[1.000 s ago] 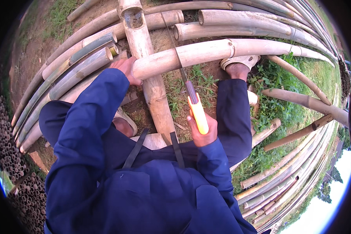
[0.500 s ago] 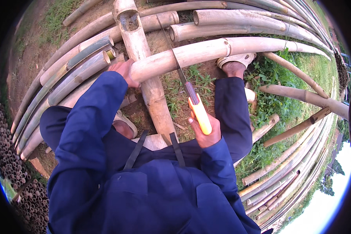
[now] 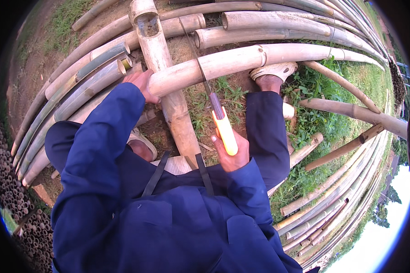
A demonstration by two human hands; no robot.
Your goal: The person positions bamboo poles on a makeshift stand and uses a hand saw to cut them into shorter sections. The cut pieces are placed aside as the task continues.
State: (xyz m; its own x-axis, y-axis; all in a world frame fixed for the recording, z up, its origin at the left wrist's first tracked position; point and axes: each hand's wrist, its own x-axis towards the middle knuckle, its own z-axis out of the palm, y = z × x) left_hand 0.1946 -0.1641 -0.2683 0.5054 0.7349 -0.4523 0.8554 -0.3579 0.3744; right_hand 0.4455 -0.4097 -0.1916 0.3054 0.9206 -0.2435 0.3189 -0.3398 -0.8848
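A thick pale bamboo pole (image 3: 237, 62) lies crosswise in front of me, over an upright-running bamboo support (image 3: 156, 52) with a notch cut near its far end. My left hand (image 3: 142, 85) is closed around the pole's left end. In my right hand (image 3: 236, 151) is a hand saw (image 3: 224, 132), gripped by its yellow-orange handle. Its long, thin dark blade (image 3: 193, 48) crosses the pole a little to the right of the support, with the tip beyond the pole. Whether the teeth have cut in cannot be made out. My right foot's sandal (image 3: 274, 71) is against the pole's near side.
Several bamboo poles (image 3: 89, 88) lie at the left, with more (image 3: 278, 20) at the far side. Bamboo props (image 3: 351, 111) cross at the right above green weeds (image 3: 321, 123). A stack of cut bamboo ends (image 3: 34, 236) fills the lower left.
The saw handle and my right hand have shifted slightly left and away from me. My left hand keeps its hold on the pole's end. The whole view has moved a little.
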